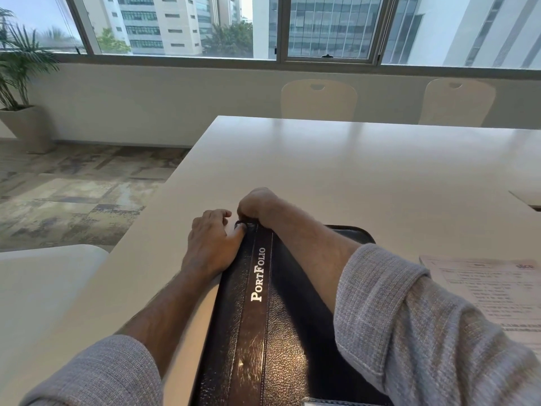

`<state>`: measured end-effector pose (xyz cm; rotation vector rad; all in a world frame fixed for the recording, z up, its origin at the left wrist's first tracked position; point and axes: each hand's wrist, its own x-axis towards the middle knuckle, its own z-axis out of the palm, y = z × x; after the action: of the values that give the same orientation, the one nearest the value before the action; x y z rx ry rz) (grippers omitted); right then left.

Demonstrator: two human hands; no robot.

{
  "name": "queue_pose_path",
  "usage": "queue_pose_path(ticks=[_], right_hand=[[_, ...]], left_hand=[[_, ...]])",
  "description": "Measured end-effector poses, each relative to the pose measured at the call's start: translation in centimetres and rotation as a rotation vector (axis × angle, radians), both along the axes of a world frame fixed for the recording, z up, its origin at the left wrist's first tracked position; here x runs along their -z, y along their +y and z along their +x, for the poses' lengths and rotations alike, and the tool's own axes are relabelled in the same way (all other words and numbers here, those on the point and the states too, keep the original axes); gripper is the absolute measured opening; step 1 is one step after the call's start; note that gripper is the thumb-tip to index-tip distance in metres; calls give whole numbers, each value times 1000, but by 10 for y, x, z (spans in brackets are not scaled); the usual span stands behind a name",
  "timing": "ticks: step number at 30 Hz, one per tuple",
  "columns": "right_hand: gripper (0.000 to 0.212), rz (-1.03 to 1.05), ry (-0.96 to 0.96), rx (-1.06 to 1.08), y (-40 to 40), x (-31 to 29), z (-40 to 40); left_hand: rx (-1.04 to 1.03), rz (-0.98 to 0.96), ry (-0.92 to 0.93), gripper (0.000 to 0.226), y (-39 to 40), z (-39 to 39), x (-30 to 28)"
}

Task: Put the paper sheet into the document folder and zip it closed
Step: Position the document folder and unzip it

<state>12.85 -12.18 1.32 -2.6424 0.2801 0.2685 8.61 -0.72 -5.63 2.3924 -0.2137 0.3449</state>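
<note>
Folder [263, 303] of black leather, lettered "PortFolio" on a dark strip, is laid on the white tabletop [351, 171] between the forearms, and the paper sheet [494, 288] is seen outside it, flat on the tabletop just to its right. The left hand [210, 241] is spread flat against the folder's left edge near the far corner, nothing gripped. The right hand [257, 203] is curled at that corner, apparently pinched on a small zip pull; what is held cannot be told for certain. The folder is judged to be shut with the sheet not yet inside, so the zip is best drawn smoothly round the corner while the cover is pinned by the flat hand. Pale chairs, a potted palm, patterned carpet and wide windows are seen beyond.
</note>
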Motion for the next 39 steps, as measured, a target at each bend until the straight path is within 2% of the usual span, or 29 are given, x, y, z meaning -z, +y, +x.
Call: queue_pose_path(ticks=[2, 5, 8, 12, 17, 33, 39], right_hand=[[13, 54, 26, 2, -9, 1, -1], [34, 269, 35, 46, -18, 3, -6], [39, 344, 54, 59, -17, 0, -14], [13, 212, 38, 40, -8, 1, -17], [5, 193, -51, 169, -6, 12, -18], [2, 53, -135, 255, -72, 18, -38], [9, 27, -190, 306, -91, 22, -48]], left_hand=[[56, 46, 21, 41, 1, 1, 1], [111, 60, 53, 34, 2, 3, 1], [117, 75, 80, 33, 2, 5, 1], [107, 104, 97, 31, 1, 6, 1], [104, 120, 101, 28, 2, 5, 1], [101, 129, 90, 20, 1, 4, 0], [95, 131, 98, 23, 1, 3, -2]])
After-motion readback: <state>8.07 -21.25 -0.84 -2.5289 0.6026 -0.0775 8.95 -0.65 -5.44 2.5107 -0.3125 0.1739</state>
